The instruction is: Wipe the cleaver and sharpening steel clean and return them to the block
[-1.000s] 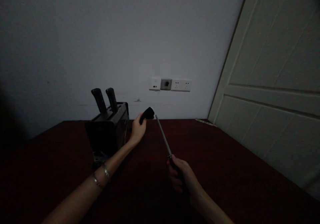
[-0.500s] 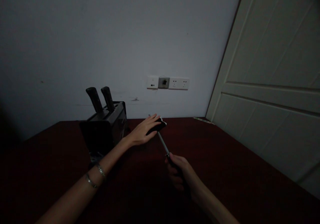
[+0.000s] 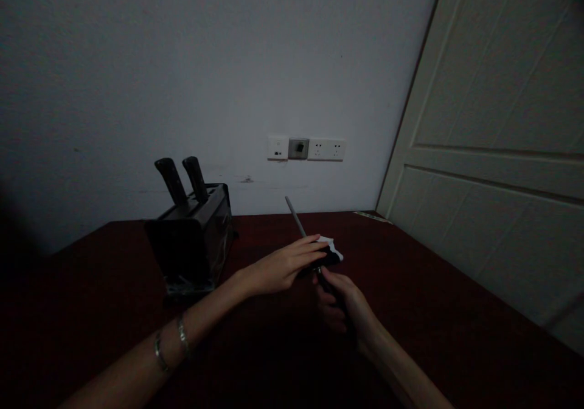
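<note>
My right hand (image 3: 343, 304) is closed round the dark handle of a sharpening steel (image 3: 296, 219), whose thin grey rod points up and away to the left. My left hand (image 3: 287, 263) lies over the base of the rod, just above my right hand, fingers stretched and pressed on a small black-and-white cloth (image 3: 329, 252). The cloth sits against the rod near the handle. Two thin bracelets (image 3: 170, 343) circle my left wrist.
A dark knife block (image 3: 194, 234) with two black-handled knives stands on the dark red table (image 3: 433, 299) at the left. A white wall with a row of sockets (image 3: 306, 149) rises behind. A pale door (image 3: 493, 141) closes the right side.
My left hand slid the cloth down the rod, from its tip to near the handle. The right hand stayed in place, still gripping the steel.
</note>
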The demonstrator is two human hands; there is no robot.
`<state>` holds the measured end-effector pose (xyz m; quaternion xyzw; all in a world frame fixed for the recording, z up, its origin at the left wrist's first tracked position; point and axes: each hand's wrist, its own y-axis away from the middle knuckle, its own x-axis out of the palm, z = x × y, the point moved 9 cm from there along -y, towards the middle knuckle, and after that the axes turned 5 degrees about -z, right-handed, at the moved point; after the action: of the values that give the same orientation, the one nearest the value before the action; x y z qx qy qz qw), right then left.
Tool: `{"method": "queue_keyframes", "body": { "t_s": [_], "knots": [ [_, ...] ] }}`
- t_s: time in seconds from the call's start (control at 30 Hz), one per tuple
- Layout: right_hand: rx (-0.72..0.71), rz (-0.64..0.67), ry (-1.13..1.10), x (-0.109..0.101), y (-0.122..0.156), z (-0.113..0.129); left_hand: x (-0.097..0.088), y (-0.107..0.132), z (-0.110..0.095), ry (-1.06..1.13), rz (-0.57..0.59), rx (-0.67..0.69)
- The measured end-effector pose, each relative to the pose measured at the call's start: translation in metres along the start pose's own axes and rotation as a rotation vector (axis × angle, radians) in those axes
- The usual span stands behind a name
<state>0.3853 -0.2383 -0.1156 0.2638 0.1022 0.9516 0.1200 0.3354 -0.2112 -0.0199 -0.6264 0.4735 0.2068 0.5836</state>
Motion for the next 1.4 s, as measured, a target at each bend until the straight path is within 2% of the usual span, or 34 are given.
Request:
{"method": "queue_keyframes", "body": {
  "t_s": [0.2, 0.43, 0.67, 0.87, 1.0, 1.13, 1.2, 1.4],
  "knots": [
    [0.050, -0.014, -0.020, 0.001, 0.000, -0.009, -0.004, -0.004, 0.012, -0.038, -0.001, 0.028],
    [0.050, -0.008, -0.044, 0.000, -0.003, -0.012, -0.022, -0.015, 0.042, -0.028, -0.044, -0.027],
    [0.047, -0.047, 0.037, 0.003, -0.001, -0.014, -0.043, -0.014, 0.079, -0.198, -0.072, -0.068],
    [0.054, -0.082, 0.077, -0.001, 0.000, -0.017, -0.043, -0.013, 0.090, -0.369, -0.074, -0.043],
    [0.071, -0.058, 0.067, 0.000, 0.001, -0.017, -0.041, -0.010, 0.085, -0.491, -0.055, -0.026],
    [0.084, -0.036, 0.062, 0.003, 0.003, -0.016, -0.037, -0.003, 0.070, -0.572, -0.018, 0.023],
    [0.075, -0.043, 0.063, 0.003, 0.002, -0.015, -0.029, -0.002, 0.057, -0.571, -0.004, 0.062],
    [0.000, -0.114, 0.044, -0.006, -0.002, -0.006, 0.004, -0.006, -0.002, -0.457, 0.024, 0.232]
  ]
}}
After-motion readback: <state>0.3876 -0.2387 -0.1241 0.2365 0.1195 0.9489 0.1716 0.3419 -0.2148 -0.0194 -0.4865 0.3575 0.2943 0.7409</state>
